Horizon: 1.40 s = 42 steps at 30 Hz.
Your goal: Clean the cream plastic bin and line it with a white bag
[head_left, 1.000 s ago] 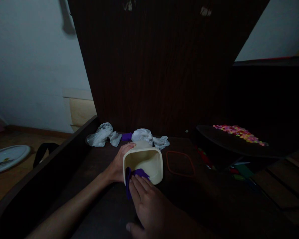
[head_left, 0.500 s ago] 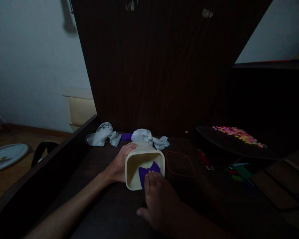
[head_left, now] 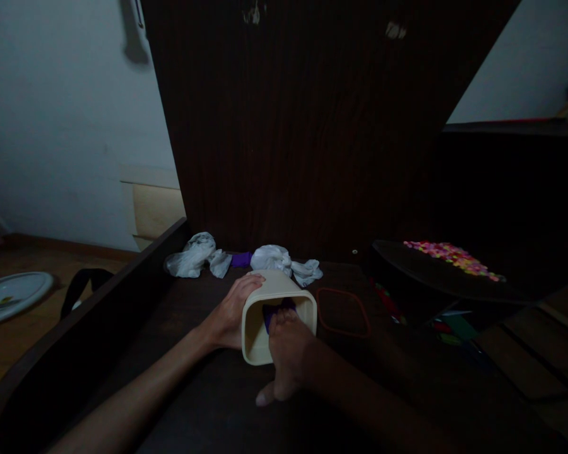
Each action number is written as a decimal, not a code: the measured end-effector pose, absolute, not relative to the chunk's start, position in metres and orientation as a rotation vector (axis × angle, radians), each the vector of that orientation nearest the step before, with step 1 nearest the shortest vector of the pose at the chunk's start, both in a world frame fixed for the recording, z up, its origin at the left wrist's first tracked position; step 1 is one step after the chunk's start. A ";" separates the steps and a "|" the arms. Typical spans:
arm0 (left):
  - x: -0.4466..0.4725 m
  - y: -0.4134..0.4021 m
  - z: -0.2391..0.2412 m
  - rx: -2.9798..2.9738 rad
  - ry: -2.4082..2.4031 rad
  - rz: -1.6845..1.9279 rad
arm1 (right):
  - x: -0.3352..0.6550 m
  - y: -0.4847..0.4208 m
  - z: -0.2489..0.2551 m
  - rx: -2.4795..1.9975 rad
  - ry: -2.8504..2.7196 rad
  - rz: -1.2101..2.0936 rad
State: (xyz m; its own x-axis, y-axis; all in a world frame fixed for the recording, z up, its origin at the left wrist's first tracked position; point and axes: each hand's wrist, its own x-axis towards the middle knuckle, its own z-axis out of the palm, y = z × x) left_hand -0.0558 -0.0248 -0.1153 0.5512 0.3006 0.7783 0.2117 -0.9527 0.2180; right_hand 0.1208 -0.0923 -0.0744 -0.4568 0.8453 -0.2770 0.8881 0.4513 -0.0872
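A cream plastic container [head_left: 277,287] lies tipped on its side, its open mouth facing me. My left hand [head_left: 234,309] is wrapped around its left side, with the fingers over the top edge. Into the mouth reaches my right hand [head_left: 291,347], its fingers pressed together on a purple cloth [head_left: 267,310] against the inside; the thumb sticks out below, outside the rim. The hand and the shadow hide part of the cloth. To the container's right, a thin reddish-brown rectangular ring [head_left: 345,335] lies flat on the dark table.
Crumpled white plastic bags [head_left: 196,255] and a folded purple cloth piece [head_left: 241,259] lie along the back panel [head_left: 284,145]. A raised ledge [head_left: 137,268] borders the left. On the right, small pink and yellow pieces [head_left: 449,255] sit on a dark surface.
My right hand has pushed deeper into the container with the purple cloth, now more hidden in shadow. The container has shifted slightly right and its mouth tilts a little lower.
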 end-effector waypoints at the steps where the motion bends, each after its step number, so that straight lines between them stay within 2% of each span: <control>1: -0.056 -0.025 -0.115 2.682 0.445 1.374 | 0.120 -0.088 -0.081 1.548 2.509 -0.311; 6: -0.056 -0.026 -0.116 2.701 0.450 1.369 | 0.111 -0.074 -0.089 1.426 2.428 -0.176; 12: -0.058 -0.026 -0.119 2.692 0.459 1.379 | 0.105 -0.069 -0.085 1.430 2.462 -0.189; 19: -0.057 -0.026 -0.123 2.685 0.442 1.417 | 0.107 -0.071 -0.080 1.411 2.532 -0.376; 26: -0.056 -0.026 -0.122 2.680 0.429 1.438 | 0.101 -0.078 -0.056 1.176 2.559 -0.402; 35: -0.057 -0.022 -0.124 2.662 0.462 1.457 | 0.112 -0.095 -0.056 1.180 2.761 -0.521; 38: -0.058 -0.023 -0.124 2.650 0.470 1.454 | 0.117 -0.106 -0.071 1.190 2.881 -0.451; 42: -0.058 -0.022 -0.123 2.620 0.481 1.463 | 0.109 -0.123 -0.105 1.480 2.945 -0.146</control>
